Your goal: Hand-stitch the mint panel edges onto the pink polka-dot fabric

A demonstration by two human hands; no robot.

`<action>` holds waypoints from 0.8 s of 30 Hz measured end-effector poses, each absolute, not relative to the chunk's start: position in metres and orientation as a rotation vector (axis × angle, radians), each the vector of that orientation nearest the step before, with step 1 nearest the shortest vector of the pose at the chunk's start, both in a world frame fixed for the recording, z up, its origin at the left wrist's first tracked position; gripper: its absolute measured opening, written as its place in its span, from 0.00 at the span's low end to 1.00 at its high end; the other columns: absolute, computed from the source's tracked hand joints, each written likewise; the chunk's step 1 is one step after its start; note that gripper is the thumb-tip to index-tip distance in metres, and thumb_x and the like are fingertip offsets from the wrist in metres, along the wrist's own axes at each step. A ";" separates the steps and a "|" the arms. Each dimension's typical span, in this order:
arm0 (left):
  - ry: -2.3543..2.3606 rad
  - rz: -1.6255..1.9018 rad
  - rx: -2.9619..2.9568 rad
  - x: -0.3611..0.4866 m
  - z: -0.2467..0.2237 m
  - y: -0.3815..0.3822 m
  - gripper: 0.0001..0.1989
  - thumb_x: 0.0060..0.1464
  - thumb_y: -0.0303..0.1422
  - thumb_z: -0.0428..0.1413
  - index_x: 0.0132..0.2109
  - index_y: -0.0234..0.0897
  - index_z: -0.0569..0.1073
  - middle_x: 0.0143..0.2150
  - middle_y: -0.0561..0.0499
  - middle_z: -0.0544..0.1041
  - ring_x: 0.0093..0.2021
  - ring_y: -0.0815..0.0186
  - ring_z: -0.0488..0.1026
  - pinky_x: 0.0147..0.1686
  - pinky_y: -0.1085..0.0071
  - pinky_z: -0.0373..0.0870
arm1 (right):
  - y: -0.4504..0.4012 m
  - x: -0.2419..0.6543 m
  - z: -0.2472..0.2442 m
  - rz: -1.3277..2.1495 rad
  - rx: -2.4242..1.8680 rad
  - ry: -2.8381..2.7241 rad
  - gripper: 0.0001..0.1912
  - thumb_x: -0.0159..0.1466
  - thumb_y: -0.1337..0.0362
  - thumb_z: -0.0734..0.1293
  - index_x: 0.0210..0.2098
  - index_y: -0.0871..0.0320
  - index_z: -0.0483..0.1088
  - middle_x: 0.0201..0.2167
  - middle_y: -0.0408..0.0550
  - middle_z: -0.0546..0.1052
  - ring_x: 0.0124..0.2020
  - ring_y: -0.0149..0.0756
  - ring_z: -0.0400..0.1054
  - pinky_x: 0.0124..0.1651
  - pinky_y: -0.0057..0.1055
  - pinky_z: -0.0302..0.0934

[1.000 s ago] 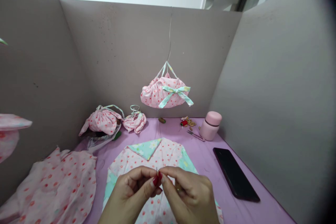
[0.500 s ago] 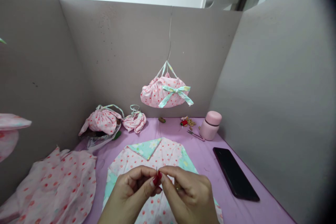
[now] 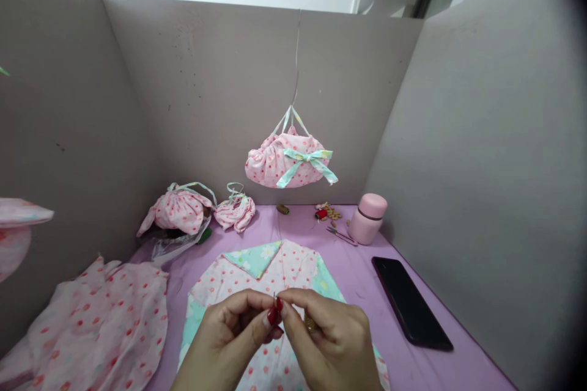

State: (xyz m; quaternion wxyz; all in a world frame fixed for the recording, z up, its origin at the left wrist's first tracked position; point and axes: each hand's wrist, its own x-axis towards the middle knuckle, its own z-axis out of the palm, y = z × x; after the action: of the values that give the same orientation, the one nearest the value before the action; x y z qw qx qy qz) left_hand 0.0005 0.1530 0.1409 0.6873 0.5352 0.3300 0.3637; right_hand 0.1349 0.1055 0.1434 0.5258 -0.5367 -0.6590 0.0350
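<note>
Low in the middle, my left hand [image 3: 233,333] and my right hand [image 3: 330,336] meet fingertip to fingertip. Both are closed in a pinch. A thin needle [image 3: 274,297] stands upright between the left thumb and forefinger. The right thumb and forefinger press close beside it, on a fine thread [image 3: 283,266] that is barely visible. Under both hands lies a pink dotted cloth [image 3: 298,253] with green floral corners, one of them folded over [image 3: 254,259].
A phone [image 3: 410,302] and a pink flask [image 3: 367,220] stand right. Behind are small scissors [image 3: 342,236], a red spool [image 3: 321,214] and a brown spool [image 3: 283,209]. A bow-tied pouch [image 3: 288,162] hangs ahead. Pink fabric [image 3: 101,324] and bundles [image 3: 178,211] lie left.
Almost nothing differs. My hands keep the same pinch, with a very slight shift of the fingertips around the needle.
</note>
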 end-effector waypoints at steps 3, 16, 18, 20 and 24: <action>0.747 0.815 1.194 0.001 0.141 0.152 0.03 0.46 0.33 0.59 0.31 0.42 0.77 0.27 0.55 0.75 0.30 0.67 0.69 0.35 0.73 0.68 | 0.105 0.134 0.144 0.086 -1.290 -1.573 0.08 0.58 0.69 0.61 0.29 0.59 0.72 0.16 0.41 0.72 0.15 0.27 0.64 0.18 0.21 0.55; 0.733 0.798 1.197 0.002 0.142 0.153 0.03 0.47 0.33 0.59 0.30 0.41 0.77 0.28 0.54 0.76 0.32 0.65 0.70 0.36 0.70 0.68 | 0.104 0.135 0.140 0.115 -1.318 -1.560 0.08 0.59 0.68 0.61 0.30 0.59 0.72 0.16 0.42 0.73 0.16 0.29 0.67 0.20 0.21 0.58; 0.745 0.799 1.208 0.001 0.143 0.153 0.03 0.47 0.33 0.59 0.30 0.41 0.77 0.28 0.53 0.76 0.31 0.65 0.70 0.36 0.70 0.68 | 0.104 0.135 0.141 0.099 -1.324 -1.565 0.08 0.59 0.68 0.61 0.29 0.59 0.72 0.16 0.42 0.73 0.15 0.28 0.66 0.19 0.21 0.56; 0.755 0.812 1.231 0.001 0.144 0.153 0.03 0.47 0.33 0.59 0.30 0.41 0.77 0.27 0.54 0.76 0.31 0.65 0.70 0.35 0.71 0.68 | 0.105 0.135 0.142 0.079 -1.323 -1.569 0.08 0.58 0.68 0.61 0.29 0.59 0.72 0.15 0.41 0.72 0.14 0.27 0.63 0.17 0.21 0.53; 0.747 0.822 1.256 0.001 0.142 0.154 0.04 0.47 0.33 0.59 0.33 0.43 0.78 0.27 0.54 0.76 0.31 0.65 0.70 0.35 0.72 0.67 | 0.105 0.135 0.144 0.091 -1.326 -1.580 0.08 0.58 0.68 0.61 0.29 0.59 0.73 0.14 0.41 0.71 0.13 0.26 0.62 0.17 0.21 0.53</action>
State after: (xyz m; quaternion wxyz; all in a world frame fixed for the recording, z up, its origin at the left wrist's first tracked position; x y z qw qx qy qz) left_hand 0.0011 0.1536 0.1422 0.6687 0.5569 0.3313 0.3646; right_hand 0.1349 0.1047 0.1436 0.5127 -0.5515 -0.6569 0.0379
